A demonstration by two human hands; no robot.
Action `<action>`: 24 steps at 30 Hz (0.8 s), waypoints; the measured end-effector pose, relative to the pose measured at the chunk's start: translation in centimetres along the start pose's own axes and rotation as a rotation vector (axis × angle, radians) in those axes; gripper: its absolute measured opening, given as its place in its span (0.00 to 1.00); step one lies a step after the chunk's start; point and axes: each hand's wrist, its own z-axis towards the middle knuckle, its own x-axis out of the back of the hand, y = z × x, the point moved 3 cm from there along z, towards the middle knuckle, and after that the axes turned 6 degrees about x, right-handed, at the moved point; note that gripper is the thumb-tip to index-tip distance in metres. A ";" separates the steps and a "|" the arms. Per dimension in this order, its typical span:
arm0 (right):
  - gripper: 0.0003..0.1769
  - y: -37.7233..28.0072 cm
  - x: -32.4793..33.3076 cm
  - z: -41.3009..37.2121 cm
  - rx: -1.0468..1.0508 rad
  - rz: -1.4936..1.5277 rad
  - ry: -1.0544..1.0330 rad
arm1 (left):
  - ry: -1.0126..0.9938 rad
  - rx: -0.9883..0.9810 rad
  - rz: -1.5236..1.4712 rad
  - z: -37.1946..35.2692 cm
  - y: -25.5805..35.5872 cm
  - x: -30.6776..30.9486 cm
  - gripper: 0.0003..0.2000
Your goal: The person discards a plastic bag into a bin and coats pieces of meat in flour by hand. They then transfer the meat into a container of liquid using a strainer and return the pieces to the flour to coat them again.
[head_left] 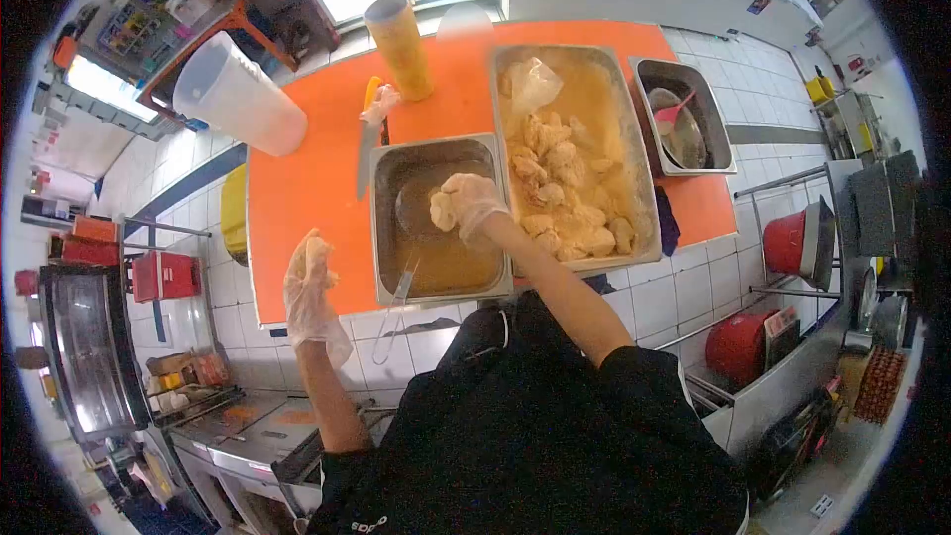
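My right hand (466,206), in a clear plastic glove with pale, clumped coating on the fingers, is held over a deep steel pan (503,277) of brownish liquid (446,263). Its fingers are curled in; I cannot tell what they hold. Left of that pan, over the table's front edge, my gloved left hand (309,282) is raised with fingers stretched and thumb apart, coated too. A metal utensil (404,285) leans over the pan's front rim. Beside it on the right, a larger tray (649,208) holds flour-coated chicken pieces (560,163) in breading, with a clear plastic bag (535,84) at its back.
On the orange table (317,188) stand a white bucket (243,99), a tall yellowish container (401,50) and a knife (365,159) with a yellow handle. Another steel pan (728,154) at the right holds a pink-handled utensil (672,114). Metal racks (792,183) stand beyond the table's right side.
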 end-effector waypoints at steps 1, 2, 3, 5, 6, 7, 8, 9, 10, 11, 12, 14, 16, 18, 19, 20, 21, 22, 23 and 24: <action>0.13 0.3 0.0 0.0 -0.064 0.051 -0.037 | 0.027 0.001 0.020 -0.1 0.3 0.4 0.30; 0.14 1.5 0.1 -0.4 0.135 -0.111 0.087 | 0.058 0.004 0.039 -0.3 0.4 1.0 0.30; 0.15 3.0 0.3 -1.0 0.336 -0.272 0.209 | 0.066 0.002 0.033 -0.6 0.4 1.8 0.30; 0.16 7.7 3.2 -1.6 -0.216 0.370 0.252 | 0.124 0.043 0.105 -1.4 0.0 3.9 0.29; 0.12 10.2 4.8 -2.5 -0.006 0.263 0.316 | 0.137 0.043 0.099 -1.7 -0.5 4.5 0.29; 0.09 13.0 6.1 -3.3 0.205 0.155 0.380 | 0.156 0.049 0.023 -1.9 -1.2 5.1 0.29; 0.10 16.9 5.1 -2.3 -0.021 -0.050 0.215 | 0.175 0.053 -0.054 -2.0 -1.6 5.4 0.28; 0.10 20.9 3.2 -1.5 -0.249 -0.256 0.048 | 0.186 0.052 -0.061 -2.1 -1.5 5.5 0.28; 0.10 23.1 2.1 -1.8 -0.237 -0.262 0.049 | 0.174 0.065 -0.016 -2.0 -1.2 5.4 0.28; 0.10 25.3 0.8 -1.8 -0.228 -0.243 0.050 | 0.161 0.078 0.027 -1.9 -1.1 5.2 0.27; 0.11 27.2 -0.1 -1.5 -0.222 -0.211 0.062 | 0.172 0.075 0.014 -1.7 -1.3 5.2 0.27; 0.12 29.6 -0.5 -0.7 -0.202 -0.059 0.133 | 0.096 0.066 0.007 -1.3 -1.6 5.3 0.27; 0.13 31.0 -0.6 -0.5 -0.153 0.110 0.256 | 0.117 0.064 0.030 -1.7 -1.2 5.4 0.27; 0.14 29.5 1.3 -1.8 -0.107 0.132 0.386 | 0.132 0.061 0.053 -1.6 -0.9 5.8 0.26; 0.15 26.9 3.6 -3.1 -0.126 0.076 0.387 | 0.157 0.067 -0.003 -1.7 -1.2 6.2 0.27; 0.17 23.8 6.2 -4.5 -0.146 0.020 0.387 | 0.183 0.075 -0.060 -1.9 -1.6 6.5 0.27; 0.21 22.0 7.1 -6.1 -0.194 -0.086 0.388 | 0.185 0.090 -0.054 -2.3 -2.0 6.8 0.27; 0.21 21.0 7.1 -7.3 -0.202 -0.079 0.377 | 0.180 0.093 -0.038 -2.3 -2.2 7.0 0.27; 0.21 20.2 7.0 -7.7 -0.220 0.000 0.358 | 0.182 0.090 -0.029 -2.3 -2.1 7.2 0.27; 0.22 19.3 6.7 -7.7 -0.229 0.078 0.329 | 0.201 0.100 -0.029 -2.5 -2.1 7.2 0.27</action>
